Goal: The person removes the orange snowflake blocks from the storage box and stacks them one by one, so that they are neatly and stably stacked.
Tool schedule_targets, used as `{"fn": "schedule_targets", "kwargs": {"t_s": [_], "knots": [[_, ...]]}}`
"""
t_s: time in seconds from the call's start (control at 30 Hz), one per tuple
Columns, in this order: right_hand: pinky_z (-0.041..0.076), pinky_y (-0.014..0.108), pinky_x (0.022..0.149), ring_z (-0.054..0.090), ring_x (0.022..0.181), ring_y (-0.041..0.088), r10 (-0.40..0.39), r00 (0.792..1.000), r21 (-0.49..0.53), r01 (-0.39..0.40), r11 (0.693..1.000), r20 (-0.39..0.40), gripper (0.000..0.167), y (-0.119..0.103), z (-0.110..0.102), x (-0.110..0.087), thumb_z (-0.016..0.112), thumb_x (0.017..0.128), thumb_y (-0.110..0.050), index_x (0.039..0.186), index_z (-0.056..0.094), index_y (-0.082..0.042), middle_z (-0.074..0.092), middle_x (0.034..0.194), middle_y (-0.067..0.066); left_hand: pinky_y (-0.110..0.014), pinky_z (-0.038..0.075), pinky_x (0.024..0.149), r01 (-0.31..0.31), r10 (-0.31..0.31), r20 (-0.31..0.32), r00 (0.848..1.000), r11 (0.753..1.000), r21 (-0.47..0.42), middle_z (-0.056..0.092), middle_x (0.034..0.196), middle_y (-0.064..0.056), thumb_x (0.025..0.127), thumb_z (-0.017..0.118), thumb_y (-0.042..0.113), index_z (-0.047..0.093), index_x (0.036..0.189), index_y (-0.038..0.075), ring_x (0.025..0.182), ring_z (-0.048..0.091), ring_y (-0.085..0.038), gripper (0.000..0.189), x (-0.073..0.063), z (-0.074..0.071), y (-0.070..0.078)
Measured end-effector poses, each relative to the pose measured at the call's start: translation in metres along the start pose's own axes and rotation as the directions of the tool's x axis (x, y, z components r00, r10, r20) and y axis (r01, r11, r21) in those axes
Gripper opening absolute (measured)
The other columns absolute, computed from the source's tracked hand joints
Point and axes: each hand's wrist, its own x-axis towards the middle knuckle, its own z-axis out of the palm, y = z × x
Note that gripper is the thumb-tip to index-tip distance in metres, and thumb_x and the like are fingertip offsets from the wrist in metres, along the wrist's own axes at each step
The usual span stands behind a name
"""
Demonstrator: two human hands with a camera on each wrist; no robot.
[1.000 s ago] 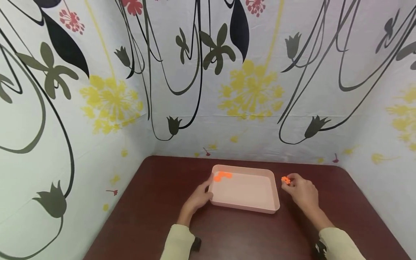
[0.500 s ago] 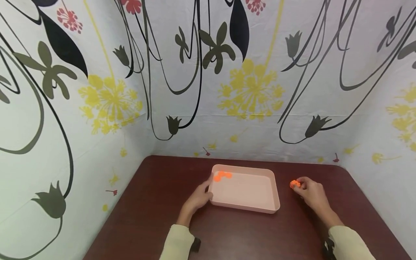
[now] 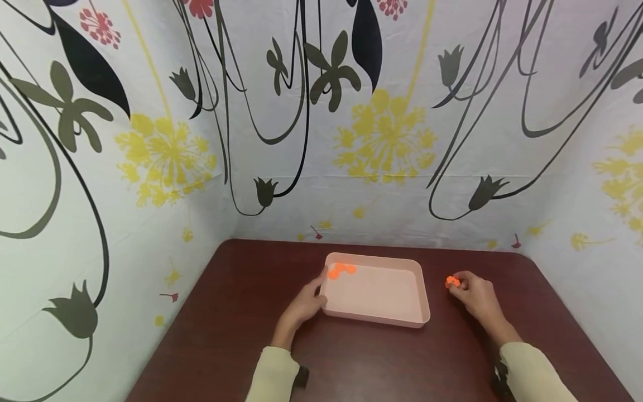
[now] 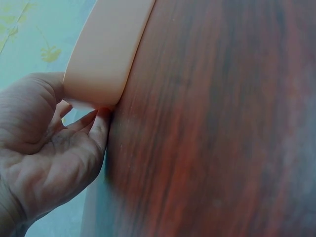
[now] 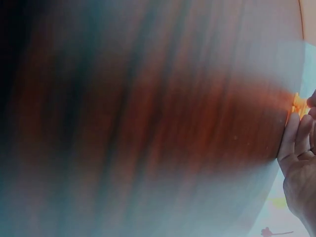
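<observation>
A pale pink shallow tray [image 3: 374,293] lies on the dark red table. My left hand [image 3: 303,304] holds its left side. In the left wrist view the thumb lies at the tray's rim and the fingertips [image 4: 102,112] are tucked at its lower edge. Several flat orange pieces [image 3: 341,269] sit together in the tray's back left corner. To the right of the tray, my right hand [image 3: 479,301] pinches a small orange piece with a knobbly, flower-like edge [image 3: 452,282]. In the right wrist view this orange piece [image 5: 297,104] shows close over the table, partly hidden by the fingers.
The dark red wooden table [image 3: 382,363] has rounded far corners. A white cloth wall with printed flowers [image 3: 387,139] stands behind it and on both sides. Cream sleeves [image 3: 273,373] cover the forearms, with a dark strap device at each wrist.
My right hand has moved a little to the right, away from the tray, with the orange piece in its fingers. The left hand and the tray keep their places; the head view shifts slightly.
</observation>
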Motion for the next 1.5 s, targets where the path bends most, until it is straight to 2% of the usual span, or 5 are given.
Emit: {"fn": "schedule_targets", "kwargs": {"t_s": [0.37, 0.67, 1.03, 1.33, 1.5], "knots": [[0.039, 0.028, 0.057, 0.051, 0.066, 0.017, 0.016, 1.0, -0.006, -0.016, 1.0, 0.007, 0.04, -0.002, 0.0, -0.002, 0.076, 0.09, -0.015, 0.121, 0.067, 0.008, 0.062, 0.075, 0.005, -0.052, 0.035, 0.121, 0.027, -0.027, -0.001, 1.0, 1.0, -0.013, 0.029, 0.176, 0.001, 0.094, 0.053, 0.004, 0.024, 0.169, 0.031, 0.158, 0.033, -0.026, 0.085, -0.001, 0.001, 0.001], [0.04, 0.027, 0.06, 0.051, 0.066, 0.013, -0.037, 0.999, -0.022, 0.036, 0.999, -0.03, 0.04, 0.0, 0.002, 0.0, 0.075, 0.088, -0.013, 0.122, 0.069, 0.008, 0.064, 0.075, 0.003, -0.044, 0.042, 0.1, -0.034, 0.034, 0.014, 0.999, 0.999, 0.007, 0.031, 0.175, -0.001, 0.094, 0.05, -0.001, 0.022, 0.17, 0.025, 0.145, 0.043, -0.028, 0.086, -0.002, 0.0, 0.002], [0.04, 0.028, 0.059, 0.049, 0.063, 0.011, -0.034, 0.998, -0.01, 0.033, 0.999, -0.058, 0.04, 0.003, 0.003, 0.002, 0.075, 0.089, -0.013, 0.123, 0.07, 0.007, 0.062, 0.072, 0.001, -0.047, 0.042, 0.109, -0.011, 0.011, 0.007, 1.0, 1.0, 0.0, 0.033, 0.174, -0.001, 0.093, 0.052, 0.002, 0.024, 0.169, 0.029, 0.145, 0.044, -0.027, 0.085, -0.001, -0.001, 0.002], [0.037, 0.027, 0.057, 0.045, 0.057, 0.006, -0.034, 0.993, 0.051, 0.04, 0.998, -0.114, 0.041, -0.026, -0.003, 0.008, 0.077, 0.095, -0.028, 0.124, 0.07, 0.001, 0.058, 0.068, 0.0, -0.044, 0.044, 0.101, -0.022, 0.022, 0.023, 0.999, 1.0, -0.003, 0.031, 0.175, 0.001, 0.093, 0.051, 0.0, 0.022, 0.17, 0.028, 0.144, 0.045, -0.027, 0.087, 0.0, -0.003, 0.0], [0.035, 0.026, 0.057, 0.04, 0.054, 0.004, -0.116, 0.974, 0.081, 0.134, 0.988, -0.195, 0.035, -0.051, 0.004, 0.014, 0.083, 0.09, -0.022, 0.12, 0.073, -0.006, 0.049, 0.064, -0.003, -0.055, 0.038, 0.118, 0.008, -0.007, 0.018, 1.0, 1.0, -0.028, 0.029, 0.176, 0.002, 0.093, 0.053, 0.002, 0.024, 0.169, 0.031, 0.151, 0.04, -0.027, 0.086, 0.0, 0.0, 0.002]]}}
